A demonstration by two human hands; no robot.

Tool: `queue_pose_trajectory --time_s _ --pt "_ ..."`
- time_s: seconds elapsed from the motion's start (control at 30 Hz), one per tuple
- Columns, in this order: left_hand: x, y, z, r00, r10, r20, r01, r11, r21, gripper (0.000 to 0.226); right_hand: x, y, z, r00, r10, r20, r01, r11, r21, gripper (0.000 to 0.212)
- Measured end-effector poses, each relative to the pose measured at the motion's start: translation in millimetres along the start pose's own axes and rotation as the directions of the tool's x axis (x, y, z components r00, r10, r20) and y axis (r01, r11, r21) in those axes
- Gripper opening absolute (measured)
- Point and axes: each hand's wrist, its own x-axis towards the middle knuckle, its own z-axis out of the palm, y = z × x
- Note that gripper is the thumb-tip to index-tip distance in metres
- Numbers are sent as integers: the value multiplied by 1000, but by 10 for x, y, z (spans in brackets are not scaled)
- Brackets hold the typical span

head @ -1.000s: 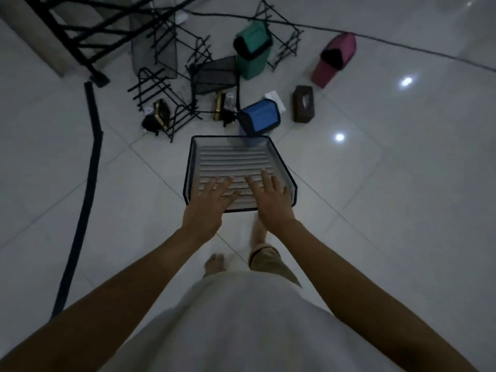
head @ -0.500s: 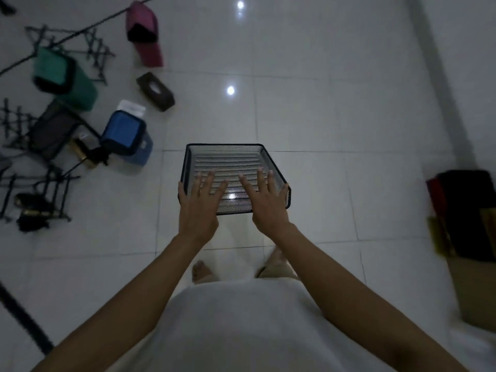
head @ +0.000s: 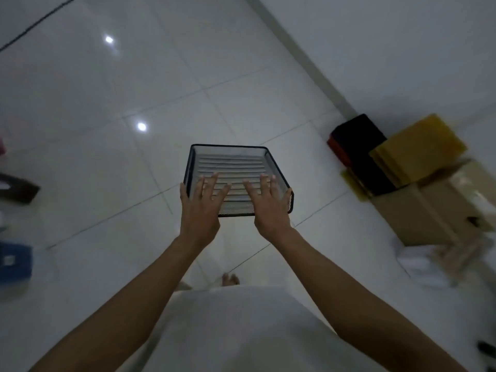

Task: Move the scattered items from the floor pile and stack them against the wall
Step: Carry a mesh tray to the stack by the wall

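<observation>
- My left hand and my right hand carry a black mesh tray out in front of me, above the tiled floor.
- Both hands hold the near edge of the tray: fingers lie straight and slightly fanned across the ribbed mesh bottom, and each thumb hooks along the outside of a near corner. I cannot see what my palms do underneath.
- The tray is level, its long walls running away from me, and apart from my fingers I see nothing lying in it.
- Below the tray, one of my bare feet shows on the tiles, just past the hem of my light shirt.
- To the right, near the wall, stands a cardboard box, blurred.
- A black container with a red edge lies just beside the box, towards the wall's base.
- Yellow flat pieces rest over the box and the black container; whether they sit inside the box I cannot tell.
- At the far left edge, well apart from the tray, are a dark brown box and a blue container, both smeared and cut off by the frame; their contents are hidden.
- Two bright light reflections shine on the tiles.
</observation>
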Motion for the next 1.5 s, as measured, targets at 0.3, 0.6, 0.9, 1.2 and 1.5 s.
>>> queue_pose_trajectory --time_s 0.3,0.6,0.9,1.2,1.5 --pt "1509 765 50 952 298 67 -300 953 31 94 474 1094 -275 949 308 -59 -299 945 132 94" --pt "3252 1005 290 844 527 103 -532 847 23 98 1598 1748 -488 824 566 -21 -544 802 246 98" --pt "4724 1519 330 684 702 197 -721 692 38 100 2409 2437 -762 654 756 -35 -690 615 381 106" --pt "5541 2183 566 576 790 211 -813 581 43 100 2732 3175 -879 557 830 34 -765 497 410 102" --pt "6403 2772 1055 592 771 237 -800 598 54 101 3339 4149 -702 561 827 2 -742 503 443 100"
